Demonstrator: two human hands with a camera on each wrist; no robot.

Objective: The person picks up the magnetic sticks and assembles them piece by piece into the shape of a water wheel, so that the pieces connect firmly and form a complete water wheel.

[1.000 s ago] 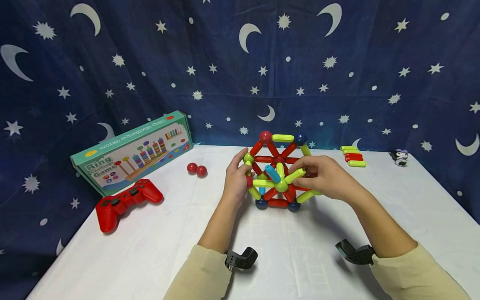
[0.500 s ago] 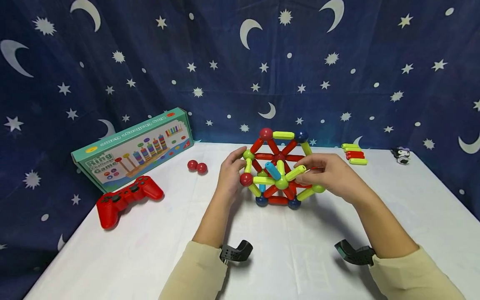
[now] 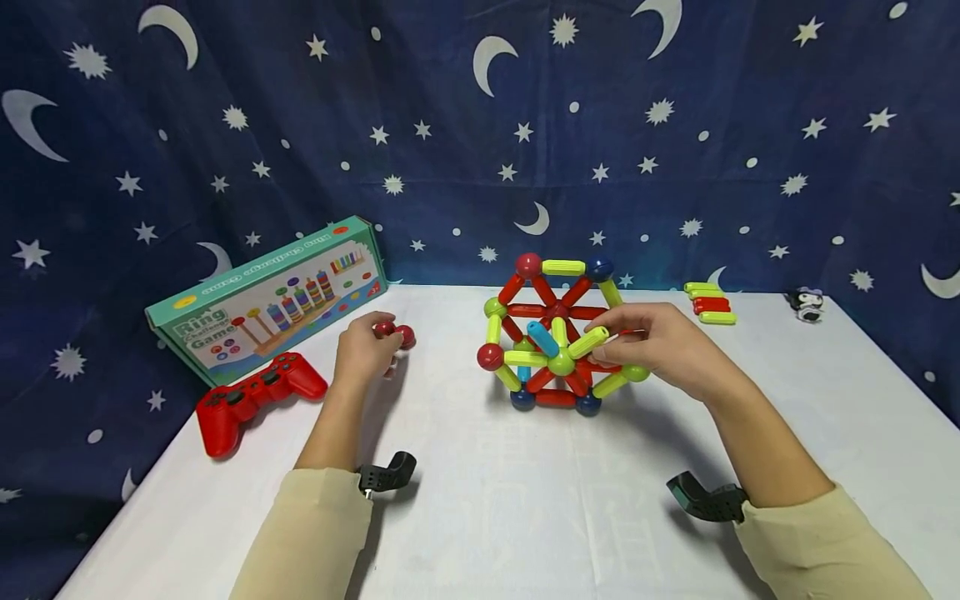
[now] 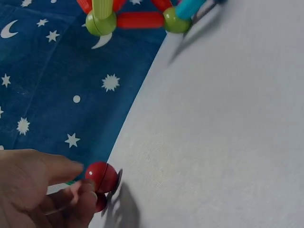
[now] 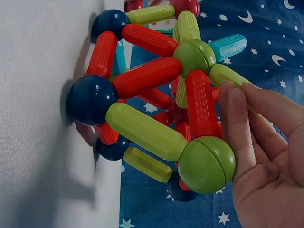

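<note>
A frame of ribbed sticks and balls (image 3: 557,398), like a magnetic construction toy, stands on the table in red, yellow-green and dark blue. My right hand (image 3: 660,346) pinches the end of a yellow-green stick (image 5: 229,76) that juts from a green ball (image 5: 194,56). Beside that stick a light blue stick (image 3: 543,337) points outward from the same ball. Farther left, my left hand (image 3: 363,350) has its fingers round one red ball (image 3: 384,329), partly hidden by them. A second red ball (image 4: 101,176) sits against it, just past the fingertips in the left wrist view.
A red game controller (image 3: 258,400) lies at left, before a Ring Challenge Game box (image 3: 270,304). Several loose yellow-green and red sticks (image 3: 710,304) lie at the back right, near a small black-and-white figure (image 3: 807,305). A starry blue cloth (image 3: 450,150) hangs behind the white table (image 3: 525,517).
My left hand has left the frame's left side and moved left to the two red balls. The right hand keeps its pinch on the yellow-green stick, nearly still.
</note>
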